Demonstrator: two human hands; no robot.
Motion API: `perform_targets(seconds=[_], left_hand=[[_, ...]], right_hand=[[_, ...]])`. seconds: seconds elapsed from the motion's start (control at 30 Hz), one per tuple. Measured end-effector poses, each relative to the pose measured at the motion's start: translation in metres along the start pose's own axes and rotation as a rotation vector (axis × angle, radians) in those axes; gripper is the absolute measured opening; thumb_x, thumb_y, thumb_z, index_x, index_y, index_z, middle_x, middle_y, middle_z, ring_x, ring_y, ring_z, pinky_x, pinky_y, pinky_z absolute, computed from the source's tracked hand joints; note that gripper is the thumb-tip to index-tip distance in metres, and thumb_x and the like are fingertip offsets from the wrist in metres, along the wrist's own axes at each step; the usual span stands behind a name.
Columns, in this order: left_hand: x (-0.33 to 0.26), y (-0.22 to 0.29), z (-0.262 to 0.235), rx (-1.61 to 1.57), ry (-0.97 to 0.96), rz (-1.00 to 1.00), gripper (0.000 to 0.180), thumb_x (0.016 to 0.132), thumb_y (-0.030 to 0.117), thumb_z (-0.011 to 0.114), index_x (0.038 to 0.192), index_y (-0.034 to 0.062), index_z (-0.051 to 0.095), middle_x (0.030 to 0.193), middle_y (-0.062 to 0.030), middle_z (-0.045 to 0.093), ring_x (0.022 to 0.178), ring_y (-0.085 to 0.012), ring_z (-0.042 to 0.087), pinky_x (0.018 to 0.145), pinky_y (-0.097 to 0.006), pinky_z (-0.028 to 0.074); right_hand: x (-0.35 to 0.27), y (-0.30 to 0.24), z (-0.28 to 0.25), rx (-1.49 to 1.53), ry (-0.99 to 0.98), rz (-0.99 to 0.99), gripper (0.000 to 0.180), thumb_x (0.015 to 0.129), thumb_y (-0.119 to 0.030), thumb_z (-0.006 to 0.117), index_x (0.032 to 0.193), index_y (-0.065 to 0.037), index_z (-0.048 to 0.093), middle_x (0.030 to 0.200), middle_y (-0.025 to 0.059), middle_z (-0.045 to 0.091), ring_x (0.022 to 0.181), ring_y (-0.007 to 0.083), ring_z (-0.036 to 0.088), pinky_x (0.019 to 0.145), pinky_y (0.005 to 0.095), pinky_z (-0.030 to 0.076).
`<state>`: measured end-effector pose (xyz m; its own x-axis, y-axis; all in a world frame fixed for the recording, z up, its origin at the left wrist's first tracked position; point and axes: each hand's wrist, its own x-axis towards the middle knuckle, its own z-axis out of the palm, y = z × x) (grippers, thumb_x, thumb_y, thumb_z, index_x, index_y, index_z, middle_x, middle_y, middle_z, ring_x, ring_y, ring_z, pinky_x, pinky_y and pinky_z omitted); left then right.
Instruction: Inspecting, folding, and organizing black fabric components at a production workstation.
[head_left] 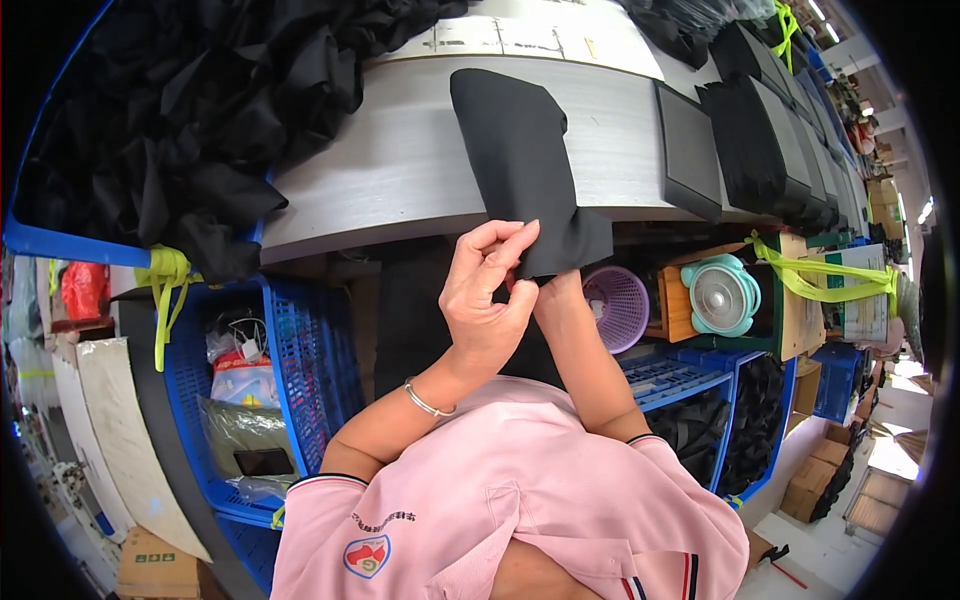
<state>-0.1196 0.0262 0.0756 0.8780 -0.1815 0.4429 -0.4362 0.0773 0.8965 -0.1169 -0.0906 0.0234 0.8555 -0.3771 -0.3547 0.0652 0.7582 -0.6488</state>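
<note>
A long black fabric piece lies over the front edge of the grey table, its near end hanging towards me. My left hand is at its lower left edge, fingers bent and closed on the cloth, a bracelet on the wrist. My right hand reaches beneath or into the near end of the same piece. Only its wrist and base show there; the cloth hides the fingers.
Crumpled black fabric fills a blue bin at the left. Stacked black pieces line the table's right side. Below the table edge are a purple basket, a turquoise fan and a blue crate.
</note>
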Motion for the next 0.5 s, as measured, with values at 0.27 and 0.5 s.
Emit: perform_targets(seconds=[0.27,0.5], left_hand=[[-0.004,-0.012,-0.004,0.008,-0.003,0.028,0.056,0.07,-0.016,0.059,0.121,0.0039,0.07,0.123,-0.0093,0.057,0.085,-0.0141,0.062,0.066,-0.025,0.054],[0.003,-0.021,-0.017,0.095,0.004,0.046,0.048,0.079,-0.012,0.06,0.124,0.0016,0.067,0.122,-0.0063,0.059,0.086,-0.0089,0.056,0.068,-0.021,0.048]], right_hand=[[-0.003,0.006,0.013,-0.044,-0.045,-0.067,0.025,0.098,-0.029,0.056,0.109,-0.007,0.061,0.093,0.0054,0.064,0.073,0.0164,0.064,0.055,0.0298,0.053],[0.017,0.016,0.003,0.113,0.043,-0.22,0.037,0.1,-0.027,0.055,0.131,-0.007,0.053,0.119,0.0086,0.063,0.109,0.0233,0.061,0.095,0.0383,0.052]])
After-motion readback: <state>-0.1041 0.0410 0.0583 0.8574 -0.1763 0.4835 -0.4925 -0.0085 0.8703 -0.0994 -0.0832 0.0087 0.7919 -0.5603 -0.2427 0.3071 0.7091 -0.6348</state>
